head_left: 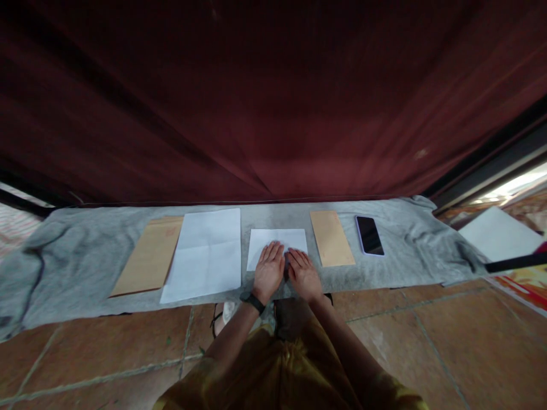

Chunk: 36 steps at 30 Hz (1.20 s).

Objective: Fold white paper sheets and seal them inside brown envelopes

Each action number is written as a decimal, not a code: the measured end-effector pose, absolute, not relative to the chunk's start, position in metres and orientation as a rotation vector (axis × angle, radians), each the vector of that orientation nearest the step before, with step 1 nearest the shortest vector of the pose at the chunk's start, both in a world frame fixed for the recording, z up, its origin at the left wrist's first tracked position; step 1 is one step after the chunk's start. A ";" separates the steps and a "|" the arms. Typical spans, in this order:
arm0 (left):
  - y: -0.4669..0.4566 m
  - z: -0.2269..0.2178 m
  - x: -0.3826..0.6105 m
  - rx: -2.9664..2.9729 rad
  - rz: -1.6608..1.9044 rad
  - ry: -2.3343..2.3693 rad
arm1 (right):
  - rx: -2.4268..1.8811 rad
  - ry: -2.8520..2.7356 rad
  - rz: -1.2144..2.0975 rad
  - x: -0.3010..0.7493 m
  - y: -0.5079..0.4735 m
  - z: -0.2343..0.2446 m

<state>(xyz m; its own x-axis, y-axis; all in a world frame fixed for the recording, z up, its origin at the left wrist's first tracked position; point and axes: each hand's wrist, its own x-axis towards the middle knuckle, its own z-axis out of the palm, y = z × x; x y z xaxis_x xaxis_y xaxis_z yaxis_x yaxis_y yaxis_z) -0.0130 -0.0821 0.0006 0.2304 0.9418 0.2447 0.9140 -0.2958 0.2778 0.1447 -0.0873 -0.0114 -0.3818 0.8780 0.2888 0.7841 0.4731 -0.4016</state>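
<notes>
Small paper (pixel 277 235): likely light, limp; best gripped at side edges.
Left fingers (pixel 270 250): flat on it, unclenched.
Right fingers (pixel 299 258): likewise.

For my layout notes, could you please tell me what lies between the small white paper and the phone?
The head view shows a brown envelope there, on the grey cloth.

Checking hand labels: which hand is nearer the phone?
Right. The right hand lies left of the phone, with brown paper between; the left hand lies farther left.
</notes>
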 end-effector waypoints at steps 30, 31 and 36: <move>-0.083 -0.015 -0.044 2.232 0.692 2.153 | -1.398 -2.185 0.257 0.144 -0.089 -0.019; -0.090 -0.014 -0.043 2.262 0.696 2.112 | -1.416 -2.165 0.247 0.144 -0.089 -0.020; -0.126 -0.012 -0.034 2.423 0.597 1.874 | -1.595 -1.989 0.193 0.141 -0.088 -0.025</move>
